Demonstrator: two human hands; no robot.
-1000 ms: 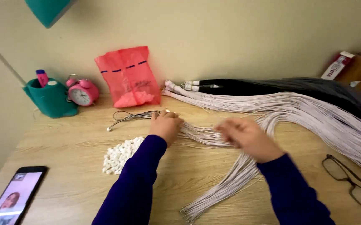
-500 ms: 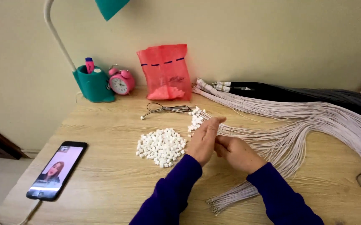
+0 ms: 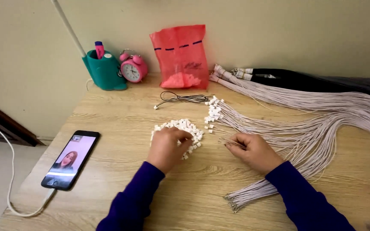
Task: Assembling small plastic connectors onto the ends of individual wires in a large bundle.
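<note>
Wires look thin and limp; right hand pinches ends, left hand paws loose white plugs.

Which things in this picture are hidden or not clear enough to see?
- Head view: left hand covers part of the white connector pile; its grip is hidden.
- Right hand: pinched wire tips too small.
- Lamp pole: head cut off by the top edge.
- Wire bundles: cut off at right.

On the desk, the pile of small connectors lies centre, under the left hand. Right of it the wire bundle spreads beneath the right hand. A phone lies near left; pen holder, clock and bag stand far.
</note>
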